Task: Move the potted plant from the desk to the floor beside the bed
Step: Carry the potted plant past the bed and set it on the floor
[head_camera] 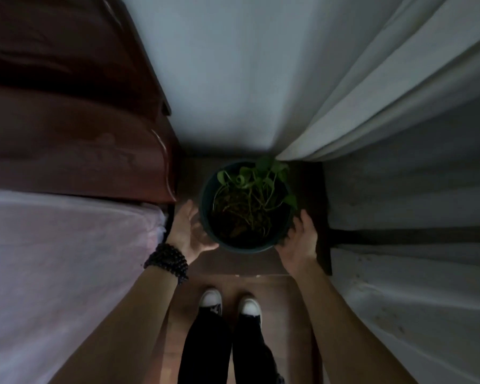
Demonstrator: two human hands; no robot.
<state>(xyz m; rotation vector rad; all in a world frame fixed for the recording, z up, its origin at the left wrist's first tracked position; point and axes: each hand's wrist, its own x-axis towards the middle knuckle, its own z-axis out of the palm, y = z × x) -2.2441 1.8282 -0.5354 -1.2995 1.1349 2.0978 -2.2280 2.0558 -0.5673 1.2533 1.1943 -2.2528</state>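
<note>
The potted plant (247, 239) is a dark green round pot of soil with a few green leaves and thin stems. It is low in the narrow gap between the bed and the curtain. My left hand (187, 231), with a dark bead bracelet at the wrist, cups the pot's left side, thumb under the rim. My right hand (301, 239) presses on the pot's right side, fingers spread along the rim. I cannot tell whether the pot's base touches the brown floor (263, 263).
The bed (67, 259) with a pale sheet and a dark wooden headboard (94, 151) fills the left. A white curtain (399, 106) hangs on the right, and a pale wall (233, 79) is ahead. My two feet in white-toed shoes (229, 302) stand on the floor behind the pot.
</note>
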